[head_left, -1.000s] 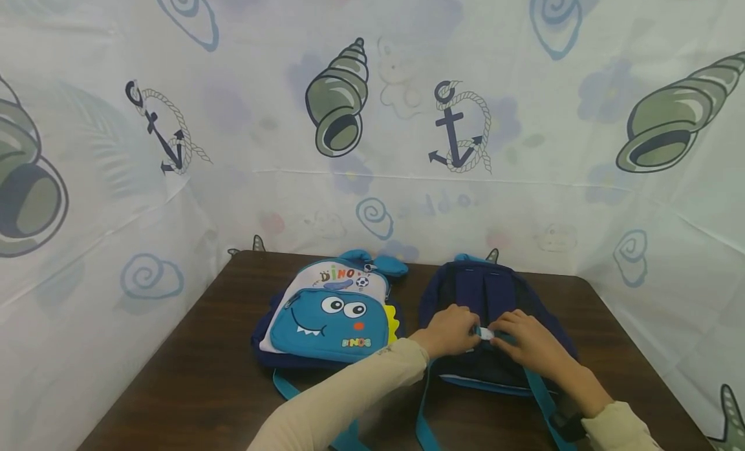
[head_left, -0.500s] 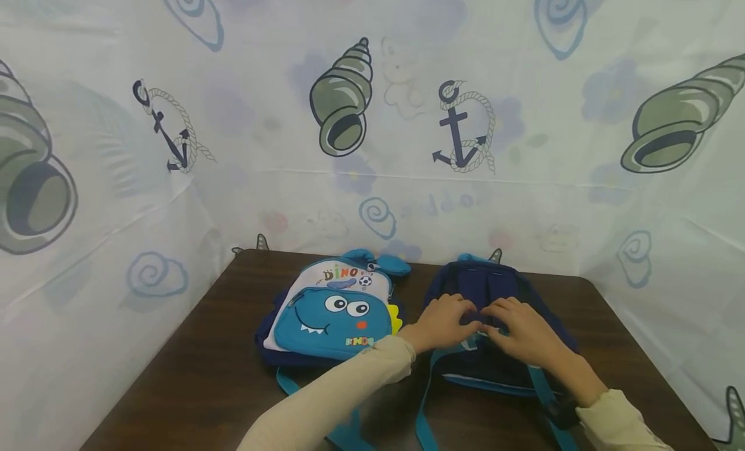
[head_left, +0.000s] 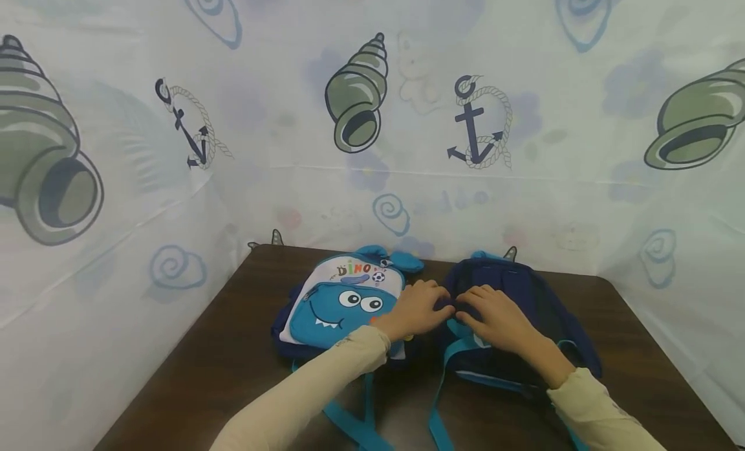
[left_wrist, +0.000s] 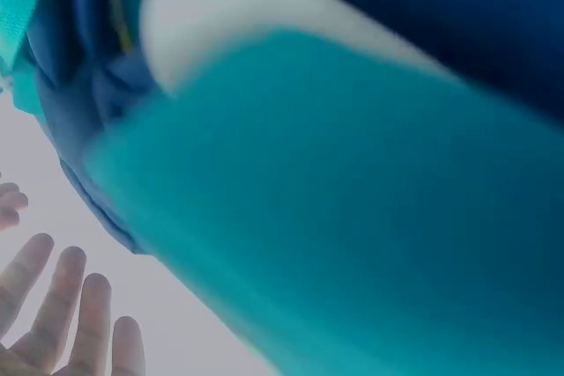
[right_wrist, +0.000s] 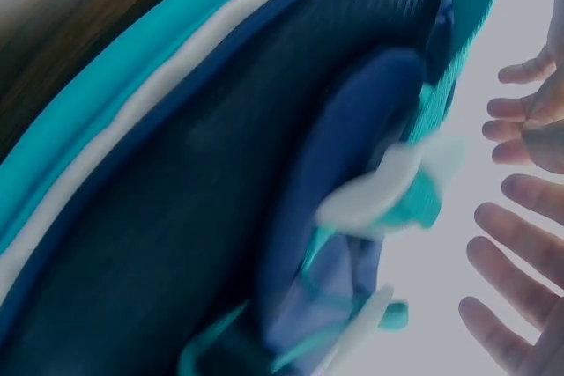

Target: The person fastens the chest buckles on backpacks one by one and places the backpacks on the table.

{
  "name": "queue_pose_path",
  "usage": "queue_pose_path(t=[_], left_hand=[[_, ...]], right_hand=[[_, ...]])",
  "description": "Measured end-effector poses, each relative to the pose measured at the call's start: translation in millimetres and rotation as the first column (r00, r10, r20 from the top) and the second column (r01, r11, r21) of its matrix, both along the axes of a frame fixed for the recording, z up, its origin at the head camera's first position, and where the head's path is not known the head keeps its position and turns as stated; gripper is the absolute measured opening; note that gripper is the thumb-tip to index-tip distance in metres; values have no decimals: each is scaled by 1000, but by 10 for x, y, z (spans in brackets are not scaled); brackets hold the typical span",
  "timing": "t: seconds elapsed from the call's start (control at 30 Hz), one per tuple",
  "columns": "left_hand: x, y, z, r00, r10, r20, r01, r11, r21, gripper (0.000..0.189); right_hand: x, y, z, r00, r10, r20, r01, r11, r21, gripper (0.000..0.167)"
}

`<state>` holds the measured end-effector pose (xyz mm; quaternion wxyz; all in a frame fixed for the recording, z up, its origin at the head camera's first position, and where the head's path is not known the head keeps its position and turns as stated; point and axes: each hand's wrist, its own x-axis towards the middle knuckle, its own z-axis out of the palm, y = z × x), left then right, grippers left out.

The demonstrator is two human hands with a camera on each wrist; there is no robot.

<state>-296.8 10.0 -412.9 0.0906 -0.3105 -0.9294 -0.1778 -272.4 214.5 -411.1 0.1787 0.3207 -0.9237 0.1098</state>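
Two small backpacks lie side by side on the table. The left one is a dinosaur-face backpack (head_left: 343,315), front up. The right one is a navy backpack (head_left: 538,302) with its back and straps up. My left hand (head_left: 414,310) hovers over the dinosaur backpack's right edge. My right hand (head_left: 495,317) is above the navy backpack's left side. The hands' fingertips come close together in the head view. Both wrist views show spread fingers with nothing in them. White strap fittings (right_wrist: 379,187) lie on the navy backpack, below the right hand's fingers (right_wrist: 507,261).
Turquoise straps (head_left: 355,425) trail toward the near side of the brown table (head_left: 233,347). A strap (head_left: 440,428) also hangs from the navy backpack. A white curtain (head_left: 279,114) printed with shells and anchors surrounds the table at the back and sides.
Both hands have let go of the white piece on the navy backpack's straps and moved left. The left hand now overlaps the dinosaur backpack. The head view has turned slightly left.
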Motion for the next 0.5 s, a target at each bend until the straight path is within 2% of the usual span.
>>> queue_pose_path(t=[0.23, 0.37, 0.5], left_hand=[[-69, -373, 42, 999, 37, 27, -39, 999, 38, 33], [-77, -642, 7, 999, 51, 11, -52, 994, 91, 31], [-80, -809, -35, 998, 66, 15, -68, 988, 137, 30]], right_hand=[[-68, -368, 14, 1000, 16, 26, -16, 1000, 15, 38], [-69, -605, 30, 998, 44, 36, -45, 999, 25, 38], [-79, -763, 40, 997, 62, 55, -64, 998, 18, 39]])
